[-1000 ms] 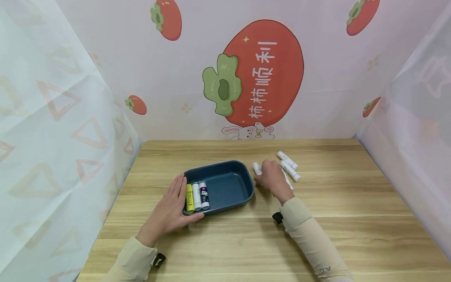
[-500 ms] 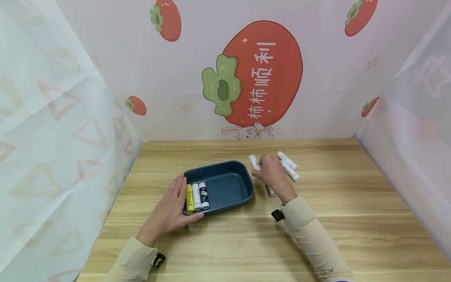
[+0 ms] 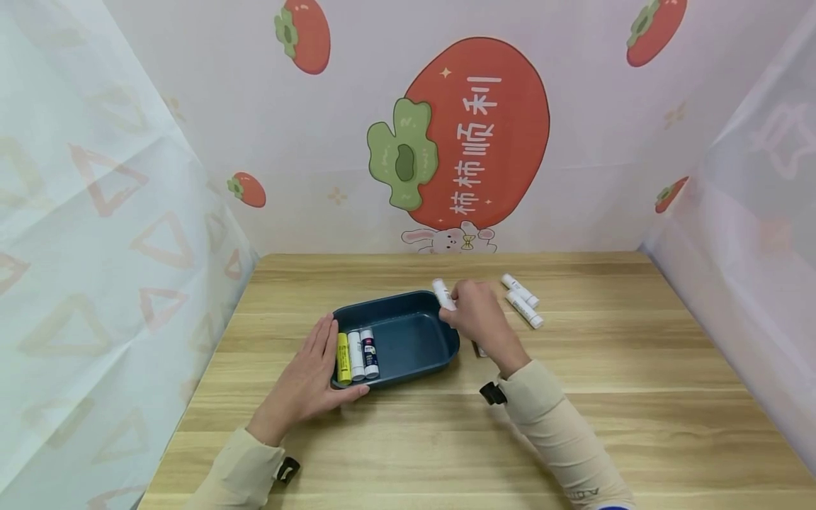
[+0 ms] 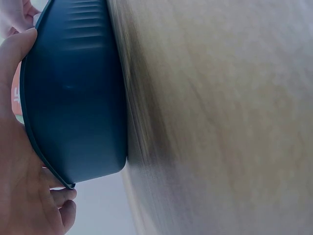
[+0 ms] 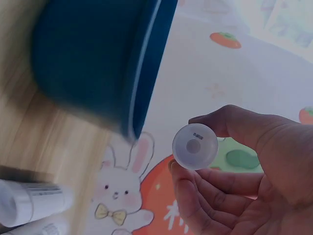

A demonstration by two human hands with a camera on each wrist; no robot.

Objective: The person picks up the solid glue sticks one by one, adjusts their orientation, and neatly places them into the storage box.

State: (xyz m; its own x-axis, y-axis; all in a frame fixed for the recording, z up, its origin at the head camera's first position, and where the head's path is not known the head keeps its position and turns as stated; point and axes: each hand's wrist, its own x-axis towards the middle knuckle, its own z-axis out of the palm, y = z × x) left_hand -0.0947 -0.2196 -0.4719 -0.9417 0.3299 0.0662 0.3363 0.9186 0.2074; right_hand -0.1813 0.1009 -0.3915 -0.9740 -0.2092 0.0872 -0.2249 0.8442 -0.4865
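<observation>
In the head view, a dark blue tray (image 3: 414, 372) holds a yellow glue stick (image 3: 344, 358), a white glue stick (image 3: 356, 356) and a navy-and-white glue stick (image 3: 370, 353) side by side at its left end. My left hand (image 3: 304, 372) rests along the tray's left side, fingers straight, thumb at the front rim. My right hand (image 3: 482, 319) pinches a white glue stick (image 3: 443, 294) between thumb and fingers, above the tray's right rim. In the right wrist view, that glue stick's round end (image 5: 195, 146) faces the camera.
Two white glue sticks (image 3: 525, 309) lie together on the wooden table (image 3: 421, 446), right of the tray. A small dark-and-white item (image 3: 479, 350) shows partly from under my right hand. A patterned backdrop (image 3: 344, 142) stands behind the table.
My right hand has lifted the white glue stick off the table and carried it left to the tray's right rim. My left hand and the tray have stayed in place.
</observation>
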